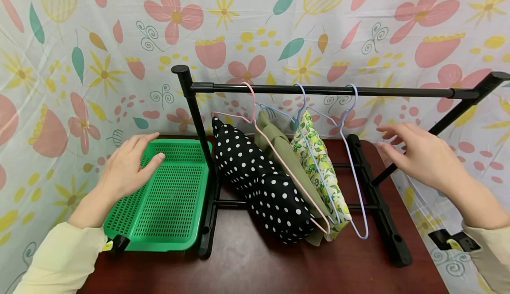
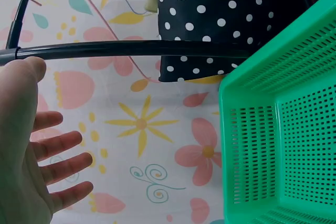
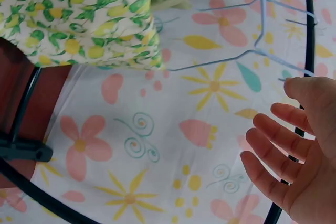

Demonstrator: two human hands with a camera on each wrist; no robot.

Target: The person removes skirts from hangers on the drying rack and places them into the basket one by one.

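Left hand (image 1: 126,168), empty, fingers loosely extended, above the basket (image 1: 171,196); right hand (image 1: 424,154), likewise empty and relaxed, near the rack (image 1: 398,92). Between the hands, a pink hanger (image 1: 253,119) and two blue hangers (image 1: 341,125) hang from the rack, alongside dotted cloth (image 1: 243,161), green cloth (image 1: 275,143) and lemon-print cloth (image 1: 312,148).

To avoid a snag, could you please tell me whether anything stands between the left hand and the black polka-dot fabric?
Yes: the rack's left upright stands between the left hand and the polka-dot fabric, though reaching around its front looks clear.
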